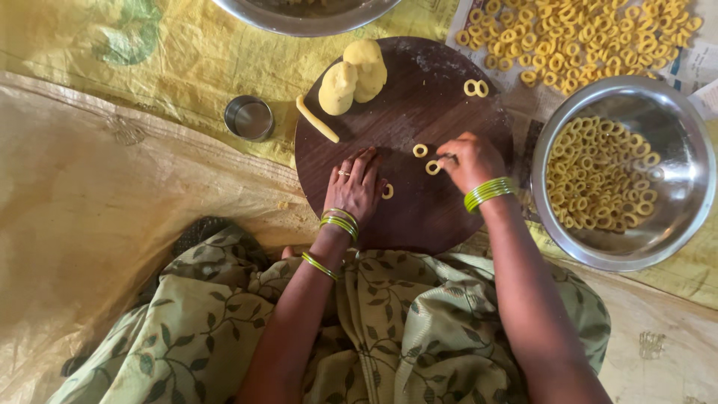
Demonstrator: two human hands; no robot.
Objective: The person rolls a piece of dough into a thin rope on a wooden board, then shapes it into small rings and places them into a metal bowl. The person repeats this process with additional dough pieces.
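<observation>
Board: round, dark, smooth wooden board (pixel 419 217), dusted with flour, on a yellow woven mat (pixel 90 187).
Bowl: shiny steel bowl (pixel 692 176) right of the board, holding small dough rings.
Dough: two soft pale lumps (pixel 353 78) at the board's far edge.
Left hand: left hand (pixel 354 187) flat on the board, fingers spread.
Right hand: right hand (pixel 470 158) on the board, fingertips pinching a small dough ring (pixel 432 167).

Bowl (pixel 692 150) right of board (pixel 359 217), cup (pixel 249 117) left
</observation>
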